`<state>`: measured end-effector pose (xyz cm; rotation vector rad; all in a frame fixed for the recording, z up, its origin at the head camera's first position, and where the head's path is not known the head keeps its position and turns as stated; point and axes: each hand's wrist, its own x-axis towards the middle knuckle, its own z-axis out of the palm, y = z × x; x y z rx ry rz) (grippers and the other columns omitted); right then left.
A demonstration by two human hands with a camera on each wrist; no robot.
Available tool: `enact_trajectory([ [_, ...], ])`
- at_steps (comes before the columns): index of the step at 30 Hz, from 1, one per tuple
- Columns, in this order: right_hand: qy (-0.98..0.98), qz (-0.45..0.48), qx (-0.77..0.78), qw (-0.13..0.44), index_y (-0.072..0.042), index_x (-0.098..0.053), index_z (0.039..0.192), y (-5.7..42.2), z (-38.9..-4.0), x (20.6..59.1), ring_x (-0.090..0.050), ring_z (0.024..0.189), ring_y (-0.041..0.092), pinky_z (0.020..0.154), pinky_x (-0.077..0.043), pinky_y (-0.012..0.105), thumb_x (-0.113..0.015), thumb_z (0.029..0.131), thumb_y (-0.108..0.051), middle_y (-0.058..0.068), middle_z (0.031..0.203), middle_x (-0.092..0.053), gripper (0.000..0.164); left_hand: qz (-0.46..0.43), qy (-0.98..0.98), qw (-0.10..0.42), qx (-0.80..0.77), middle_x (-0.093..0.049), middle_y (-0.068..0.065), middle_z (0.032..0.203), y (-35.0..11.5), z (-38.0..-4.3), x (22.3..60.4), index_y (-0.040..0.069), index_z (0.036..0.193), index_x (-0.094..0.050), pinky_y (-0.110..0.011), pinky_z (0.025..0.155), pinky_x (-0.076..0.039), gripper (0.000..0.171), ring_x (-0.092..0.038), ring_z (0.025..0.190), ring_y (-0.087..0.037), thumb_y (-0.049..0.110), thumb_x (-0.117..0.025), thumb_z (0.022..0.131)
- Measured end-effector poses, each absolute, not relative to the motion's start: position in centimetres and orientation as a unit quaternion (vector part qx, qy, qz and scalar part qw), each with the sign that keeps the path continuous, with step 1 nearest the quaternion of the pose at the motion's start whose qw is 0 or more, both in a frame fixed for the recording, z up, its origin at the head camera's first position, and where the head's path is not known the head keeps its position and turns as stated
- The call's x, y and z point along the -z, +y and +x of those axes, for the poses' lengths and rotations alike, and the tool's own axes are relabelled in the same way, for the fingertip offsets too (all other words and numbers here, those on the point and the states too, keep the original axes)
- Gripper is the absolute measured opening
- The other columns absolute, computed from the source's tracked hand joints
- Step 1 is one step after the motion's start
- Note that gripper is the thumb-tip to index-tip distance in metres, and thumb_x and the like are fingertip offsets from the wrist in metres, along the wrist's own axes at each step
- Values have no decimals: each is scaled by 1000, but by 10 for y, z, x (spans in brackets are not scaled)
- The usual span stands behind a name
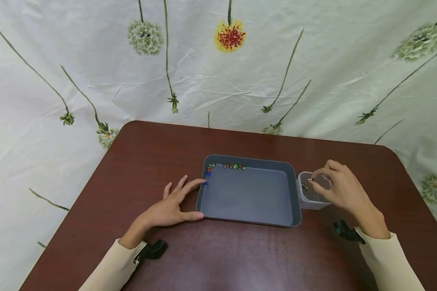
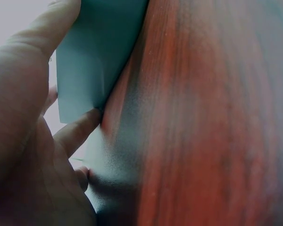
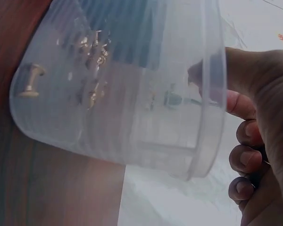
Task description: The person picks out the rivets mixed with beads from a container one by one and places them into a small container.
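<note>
My right hand (image 1: pixel 336 186) pinches a small gold-coloured piece (image 1: pixel 310 179) between thumb and index finger, over a clear plastic container (image 1: pixel 315 205). Several small gold-toned metal pieces lie inside the container; one of them, a spool-shaped piece (image 3: pixel 32 81), shows through its wall in the right wrist view. On the left, my left hand (image 1: pixel 169 208) is spread against a grey tray (image 1: pixel 247 196), its thumb at the near left corner and its index fingertip at the left rim, near a blue bead (image 1: pixel 206 184). Shiny coloured beads (image 1: pixel 235 166) line the tray's far side and left side.
Tray and container stand side by side on a dark reddish-brown wooden table (image 1: pixel 240 258). Behind the table hangs a white cloth (image 1: pixel 196 72) printed with flowers. A dark wrist device (image 1: pixel 154 249) sits at each cream sleeve.
</note>
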<state>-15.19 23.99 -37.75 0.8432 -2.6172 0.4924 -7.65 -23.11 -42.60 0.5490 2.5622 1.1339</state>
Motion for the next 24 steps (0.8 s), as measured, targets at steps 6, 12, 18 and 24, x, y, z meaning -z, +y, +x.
enact_trajectory([
  [6,-924,297,-167,174,-9,-75,81,242,-149,381,-37,67,10,63,-31,30,-84,70,-8,0,74,-47,14,196,888,141,-391,-31,0,163,-232,-77,425,30,158,-27,-68,113,13,88,4,155,-39,49,-76,87],
  [12,-928,295,-161,165,-9,-75,81,243,-147,384,-37,66,9,62,-32,29,-85,70,-7,0,74,-48,16,193,888,141,-393,-30,-1,163,-233,-77,426,32,158,-27,-69,113,13,88,4,155,-38,49,-76,87],
  [18,-923,301,-162,177,-9,-77,88,244,-144,384,-35,66,8,62,-30,26,-86,69,-6,-1,74,-46,21,195,884,142,-401,-31,-1,163,-235,-75,427,34,159,-23,-70,112,13,93,5,155,-39,48,-79,85],
  [24,-918,258,-215,209,-5,-71,120,251,-144,379,-57,95,29,80,-43,39,-81,80,-2,14,103,-64,42,186,881,133,-414,-17,-1,168,-243,-75,416,32,162,-10,-70,114,7,107,-4,156,-38,43,-81,84],
])
